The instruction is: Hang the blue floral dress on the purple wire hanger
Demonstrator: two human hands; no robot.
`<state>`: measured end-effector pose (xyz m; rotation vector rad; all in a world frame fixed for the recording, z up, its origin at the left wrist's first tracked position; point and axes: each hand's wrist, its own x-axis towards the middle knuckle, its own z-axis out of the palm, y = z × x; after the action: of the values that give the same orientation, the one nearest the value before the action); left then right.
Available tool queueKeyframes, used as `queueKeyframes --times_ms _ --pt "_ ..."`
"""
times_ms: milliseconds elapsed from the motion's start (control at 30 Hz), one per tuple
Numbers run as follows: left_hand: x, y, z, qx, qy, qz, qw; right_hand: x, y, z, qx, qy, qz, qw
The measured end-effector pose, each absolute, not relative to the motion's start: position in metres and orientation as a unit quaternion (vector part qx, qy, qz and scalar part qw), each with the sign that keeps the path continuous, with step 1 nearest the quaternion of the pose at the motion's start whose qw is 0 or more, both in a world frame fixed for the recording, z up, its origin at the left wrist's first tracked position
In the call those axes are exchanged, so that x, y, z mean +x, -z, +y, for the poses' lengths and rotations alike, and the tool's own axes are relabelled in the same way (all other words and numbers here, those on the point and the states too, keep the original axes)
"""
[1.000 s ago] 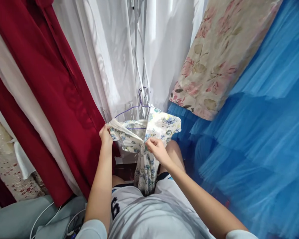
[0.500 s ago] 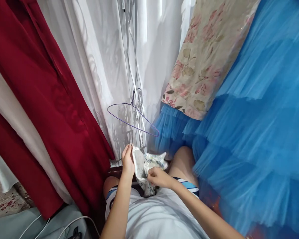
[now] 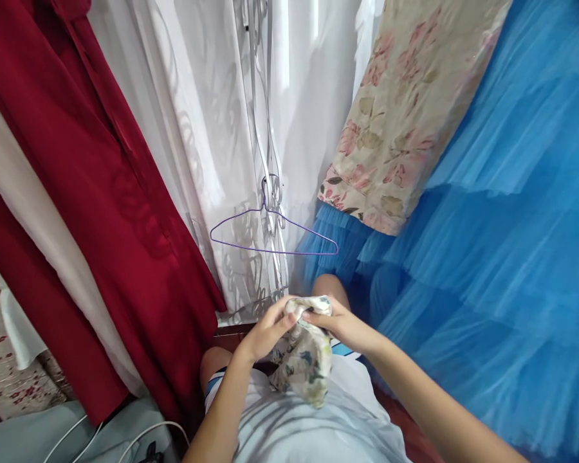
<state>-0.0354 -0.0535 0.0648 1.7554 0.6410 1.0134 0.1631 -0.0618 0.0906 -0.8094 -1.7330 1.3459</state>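
Note:
A small white cloth garment (image 3: 305, 363) with a green and dark floral print hangs bunched in front of my lap; its exact kind does not show. My left hand (image 3: 269, 329) grips its upper left edge, thumb on top. On the other side my right hand (image 3: 340, 321) pinches the upper right edge, so the top is held partly open between both hands. Just beyond hangs a thin purple clothes hanger (image 3: 274, 251), with no garment on it, hooked on a white metal rack (image 3: 265, 138).
Red curtains (image 3: 125, 212) hang at the left, white sheer curtains (image 3: 202, 116) behind the rack. On the right are a floral cloth (image 3: 390, 141) and a blue tulle skirt (image 3: 502, 257). White cables (image 3: 152, 427) lie over a grey-green surface (image 3: 24, 437) at lower left.
Both hands have come together at the garment's top edge, the left moving right. The garment now hangs lower toward my lap. The purple hanger has swung round to face me more squarely.

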Motion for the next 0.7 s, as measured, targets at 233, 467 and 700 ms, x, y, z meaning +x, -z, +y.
queueKeyframes --times_ms 233,467,700 --pt "-0.054 -0.036 -0.043 0.754 -0.366 0.389 0.382 0.247 -0.152 -0.035 -0.368 -0.400 -0.738 0.400" --pt "-0.080 -0.071 -0.026 0.755 -0.465 0.409 0.216 0.261 -0.186 0.054 -0.379 -0.296 -0.687 0.545" --pt "-0.126 -0.100 -0.009 0.734 -0.465 0.421 0.261 0.194 -0.185 0.118 -0.363 -0.458 -0.642 0.496"
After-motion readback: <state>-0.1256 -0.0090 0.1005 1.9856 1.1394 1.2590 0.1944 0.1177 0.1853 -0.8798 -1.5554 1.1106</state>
